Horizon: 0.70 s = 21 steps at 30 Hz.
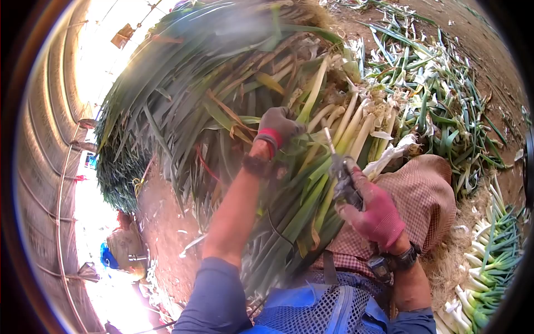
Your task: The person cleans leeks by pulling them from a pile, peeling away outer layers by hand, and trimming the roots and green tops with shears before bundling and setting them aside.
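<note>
Leeks, long green-leaved stalks with white shanks (311,167), lie as a thick bundle across the lap in the head view, leaves fanning up and left, white ends toward the upper right.

Left hand (278,127), in a grey glove with a red cuff, is clenched on the upper stalks of the bundle. Right hand (374,210), in a pink glove, is closed around a small metal-bladed knife (335,161), blade tip pointing up at the white shanks.

Progress, as I judge it: a good share is done. A neat row of trimmed white-and-green leeks (489,261) lies at the lower right, and a wide litter of cut green leaves and peelings (439,94) covers the bare earth floor (161,222) beyond the knees. The bundle in the lap looks mostly untrimmed, with dry brown outer leaves on it, so much is left. A further dark green heap (119,167) stands at the left; I cannot tell whether it is processed.

Edges and room: the checked brown cloth over the knee (428,189) sits just beside the knife hand. Space on the right is tight between cloth and trimmed row. The curved plastic tunnel wall (50,139) bounds the left. Another person crouches low at the left (125,245), well apart.
</note>
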### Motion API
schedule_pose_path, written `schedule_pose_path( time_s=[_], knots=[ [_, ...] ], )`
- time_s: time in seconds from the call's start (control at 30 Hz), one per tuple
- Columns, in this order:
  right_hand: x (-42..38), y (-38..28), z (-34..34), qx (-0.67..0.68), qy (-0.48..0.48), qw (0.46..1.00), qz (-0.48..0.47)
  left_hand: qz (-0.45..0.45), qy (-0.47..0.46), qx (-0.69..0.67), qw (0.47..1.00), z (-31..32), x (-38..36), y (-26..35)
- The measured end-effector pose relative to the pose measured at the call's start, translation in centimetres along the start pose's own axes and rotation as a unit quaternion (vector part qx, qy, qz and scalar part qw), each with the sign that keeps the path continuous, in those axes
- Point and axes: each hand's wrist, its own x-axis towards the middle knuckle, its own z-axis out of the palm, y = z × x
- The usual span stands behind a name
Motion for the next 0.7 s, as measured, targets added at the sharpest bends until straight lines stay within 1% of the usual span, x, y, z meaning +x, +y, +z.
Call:
schedule_pose_path(
  time_s=[0.03, 0.07, 0.1, 0.13, 0.17, 0.2, 0.23, 0.27, 0.3, 0.33, 0.37, 0.43, 0.47, 0.5, 0.57, 0.6, 0.63, 0.7],
  knots=[
    [-0.1, 0.0, 0.4, 0.000, -0.004, 1.000, 0.000, -0.013, 0.002, 0.015, 1.000, 0.0, -0.1, -0.5],
    [-0.3, -0.1, 0.9, -0.008, -0.021, 0.999, -0.036, -0.016, 0.003, 0.014, 1.000, 0.1, -0.5, -1.2],
    [-0.3, -0.1, 1.2, -0.017, -0.035, 0.997, -0.072, -0.023, -0.024, -0.016, 0.999, 0.1, -1.7, -0.9],
    [0.0, -0.2, 1.1, -0.018, -0.035, 0.997, -0.073, -0.030, -0.050, -0.046, 0.997, 0.4, -2.8, -1.1],
    [0.7, -0.3, 1.0, -0.009, -0.024, 0.999, -0.029, -0.031, -0.050, -0.046, 0.997, 1.4, -3.6, -2.3],
    [1.1, -0.3, 0.9, 0.000, -0.014, 1.000, 0.015, 0.024, -0.051, -0.033, 0.998, 3.1, -4.1, -4.4],
    [1.3, 0.0, 1.1, 0.000, -0.016, 1.000, 0.015, 0.079, -0.052, -0.020, 0.995, 4.4, -5.0, -5.8],
    [1.6, 0.5, 1.4, -0.015, -0.021, 1.000, -0.015, 0.077, -0.051, -0.019, 0.995, 4.9, -6.7, -5.3],
    [1.8, 0.7, 1.5, -0.030, -0.026, 0.998, -0.046, 0.096, -0.065, 0.029, 0.993, 5.1, -9.0, -4.0],
    [2.0, -0.4, 1.3, -0.008, -0.086, 0.996, -0.032, 0.114, -0.080, 0.078, 0.987, 5.2, -10.6, -3.3],
    [2.5, -1.1, 1.3, -0.009, -0.087, 0.996, -0.032, 0.114, -0.079, 0.077, 0.987, 5.3, -11.4, -3.7],
    [3.4, -1.9, 1.5, -0.032, -0.119, 0.992, 0.010, 0.097, -0.077, -0.086, 0.989, 5.0, -12.4, -4.5],
    [4.3, -0.7, 2.1, -0.062, -0.085, 0.994, 0.002, -0.038, -0.147, -0.213, 0.965, 4.6, -12.3, -6.0],
    [4.6, -0.7, 2.2, -0.061, -0.088, 0.994, 0.003, -0.040, -0.146, -0.213, 0.965, 3.8, -12.8, -6.3],
    [5.2, -0.6, 2.4, -0.043, -0.149, 0.988, 0.019, -0.052, -0.054, -0.263, 0.962, 2.2, -14.2, -6.8],
    [5.1, -0.1, 3.1, -0.027, -0.187, 0.982, -0.017, 0.078, -0.027, -0.121, 0.989, 1.9, -14.5, -9.9],
    [5.1, -0.2, 3.5, -0.026, -0.191, 0.981, -0.016, 0.074, -0.026, -0.122, 0.989, 1.2, -14.9, -10.3],
    [5.3, -1.3, 4.5, -0.032, -0.293, 0.956, 0.008, -0.108, 0.026, -0.158, 0.981, 0.3, -15.3, -10.7]
  ],
)
